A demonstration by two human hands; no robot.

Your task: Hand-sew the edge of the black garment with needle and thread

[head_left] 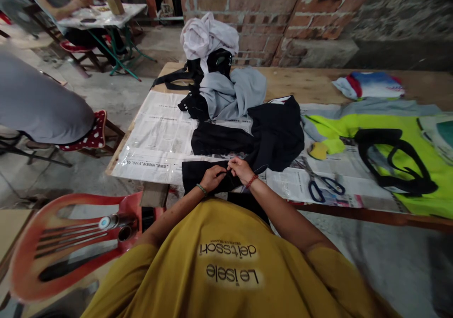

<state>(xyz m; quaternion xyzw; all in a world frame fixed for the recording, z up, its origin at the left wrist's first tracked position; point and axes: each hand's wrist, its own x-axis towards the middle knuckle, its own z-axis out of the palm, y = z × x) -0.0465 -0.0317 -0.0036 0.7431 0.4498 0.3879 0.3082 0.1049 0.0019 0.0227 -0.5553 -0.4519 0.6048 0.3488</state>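
Observation:
A black garment [279, 138] lies across the near edge of the table, one leg or sleeve stretched toward the left. With closed fingers, my left hand [213, 178] grips the black cloth close to my body. Right beside it, my right hand [241, 170] is pinched just above the same cloth; whatever is between its fingertips is too small to make out. Dark-handled scissors [324, 186] rest on the newspaper to the right of my right hand. A small yellow piece [318, 151] lies beyond them.
Newspaper [155, 131] under clear plastic covers the table. Grey cloth [233, 94] and a white bundle [209, 37] are heaped behind. Neon-yellow fabric [375, 124] spreads at right. A red plastic chair [28, 256] holding bottles stands at left, near a seated person [42, 96].

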